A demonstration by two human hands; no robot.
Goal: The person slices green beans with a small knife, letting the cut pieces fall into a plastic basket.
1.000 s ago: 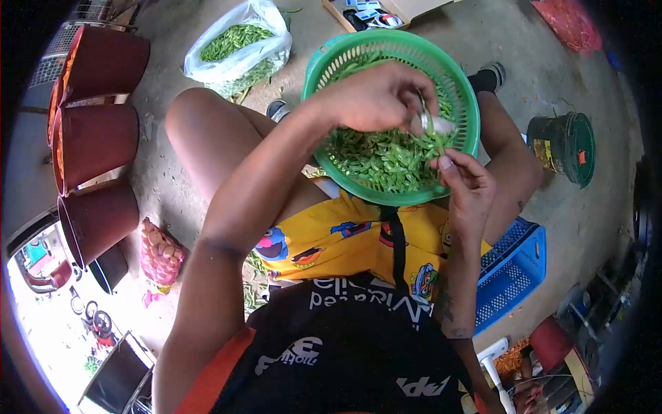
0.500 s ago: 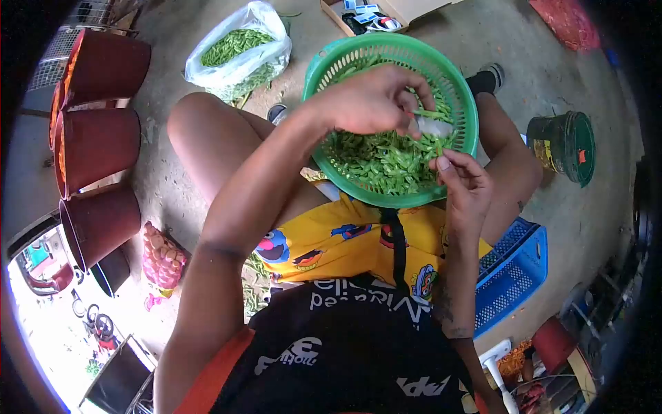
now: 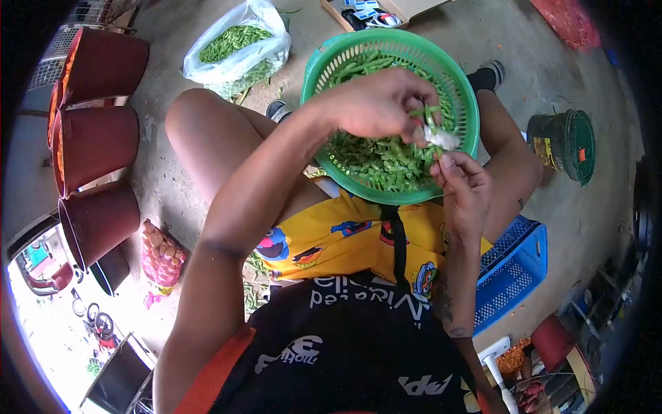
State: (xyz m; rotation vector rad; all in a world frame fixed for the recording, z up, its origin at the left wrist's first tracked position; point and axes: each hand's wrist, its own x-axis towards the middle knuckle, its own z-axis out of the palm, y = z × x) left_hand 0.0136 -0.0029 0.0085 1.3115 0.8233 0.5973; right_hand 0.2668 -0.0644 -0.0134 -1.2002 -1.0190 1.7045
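A green plastic basket [image 3: 474, 117] rests across my lap, filled with cut green bean pieces [image 3: 396, 172] and longer whole pods toward its far side. Over its middle, my left hand [image 3: 386, 103] is closed, pinching a small whitish blade-like thing [image 3: 443, 140] with a bit of red near the fingers; its exact kind I cannot tell. Green strips show by those fingertips. My right hand [image 3: 465, 183] is at the basket's right rim, thumb and forefinger pinched on a green bean [image 3: 437, 153] whose end meets the whitish piece.
A clear plastic bag [image 3: 265, 58] of green pods stands on the floor ahead. Dark red buckets [image 3: 107, 148] and a net bag [image 3: 162, 259] are at the left. On the right are a lidded dark green bucket [image 3: 562, 145] and a blue crate [image 3: 514, 276]. An open cardboard box [image 3: 407, 8] lies ahead.
The whitish piece has shifted slightly down and right, nearer my right fingertips. Green strips now stand up by my left fingers. Both hands remain over the basket.
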